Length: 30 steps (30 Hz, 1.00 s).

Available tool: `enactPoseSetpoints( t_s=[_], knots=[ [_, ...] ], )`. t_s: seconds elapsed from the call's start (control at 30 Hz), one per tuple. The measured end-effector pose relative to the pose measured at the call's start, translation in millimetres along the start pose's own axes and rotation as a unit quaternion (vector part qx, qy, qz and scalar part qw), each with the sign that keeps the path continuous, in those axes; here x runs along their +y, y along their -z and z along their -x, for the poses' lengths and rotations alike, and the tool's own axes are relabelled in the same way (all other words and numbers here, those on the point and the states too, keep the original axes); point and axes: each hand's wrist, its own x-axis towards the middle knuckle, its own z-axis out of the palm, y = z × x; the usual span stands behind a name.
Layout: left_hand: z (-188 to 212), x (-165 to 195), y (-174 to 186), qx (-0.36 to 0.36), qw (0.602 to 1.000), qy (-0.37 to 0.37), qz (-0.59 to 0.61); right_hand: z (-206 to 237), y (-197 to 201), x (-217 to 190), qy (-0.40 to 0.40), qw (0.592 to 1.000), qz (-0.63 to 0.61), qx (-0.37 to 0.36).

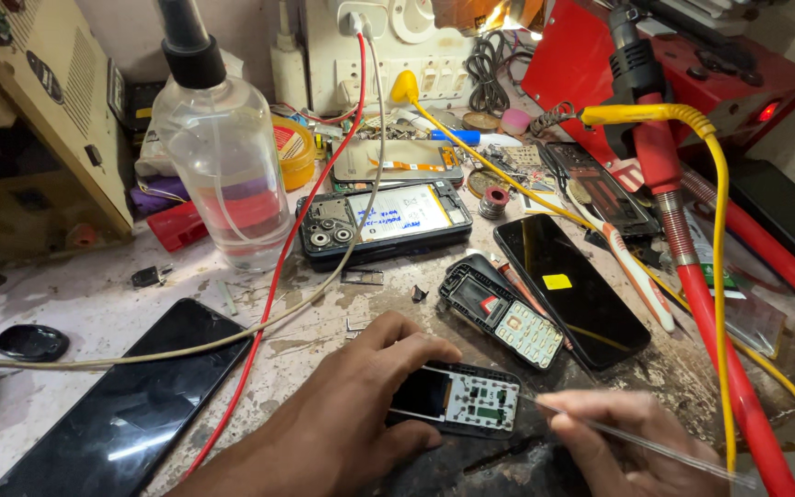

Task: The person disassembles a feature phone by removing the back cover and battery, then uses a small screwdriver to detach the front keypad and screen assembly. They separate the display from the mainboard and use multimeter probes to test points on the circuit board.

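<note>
Scuffed and stained, the pale desk [94, 304] is crowded with phone parts, cables and tools, with a wall of sockets and a red case behind it. At the near edge the left hand [351, 414] grips a small circuit board [457, 398] with a dark screen at its left end, thumb over the top and fingers [416, 354] curled along its far side, pressing it flat on the desk. The right hand [614, 442] is closed around a thin metal tool [646, 446], blurred, whose tip points toward the right end of the circuit board; whether the tip touches it cannot be told.

Just beyond the board lies an opened keypad phone [503, 313], tilted, and just right of it a black smartphone [572, 290] with a yellow sticker on it. Farther back sits an open phone [384, 221], its back cover off, showing camera lenses and a white battery. Left of that stands a clear plastic bottle [223, 156] with a black nozzle. A second black phone [131, 405] lies face up at the near left. A red wire [278, 276] and a beige cable [232, 336] run from the sockets across the desk. At the right, a red hose [720, 340] and a yellow cable [720, 230] run down toward the near edge.
</note>
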Motion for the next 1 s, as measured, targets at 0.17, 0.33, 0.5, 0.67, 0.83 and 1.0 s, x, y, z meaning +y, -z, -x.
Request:
enactPoseSetpoints(
  t_s=[0.17,0.33,0.5,0.67,0.83,1.0],
  knots=[
    [0,1,1,0.001,0.999,-0.02,0.029,-16,-10,-8,0.0,0.993,-0.102,-0.064],
    [-1,-4,0,0.021,0.996,-0.081,0.019,-36,-8,-21,0.025,0.989,-0.006,-0.143],
    [0,-2,2,0.026,0.994,-0.101,0.014,-52,-4,-31,-0.02,0.977,0.004,-0.213],
    [1,3,2,-0.001,0.998,-0.046,0.049,-65,-4,-32,-0.099,0.953,-0.09,-0.273],
    [0,3,1,0.015,0.995,-0.084,0.042,-74,3,-24,-0.158,0.918,-0.183,-0.314],
    [0,0,1,0.039,0.99,-0.135,0.015,-79,4,-13,-0.224,0.903,-0.209,-0.301]
  ],
)
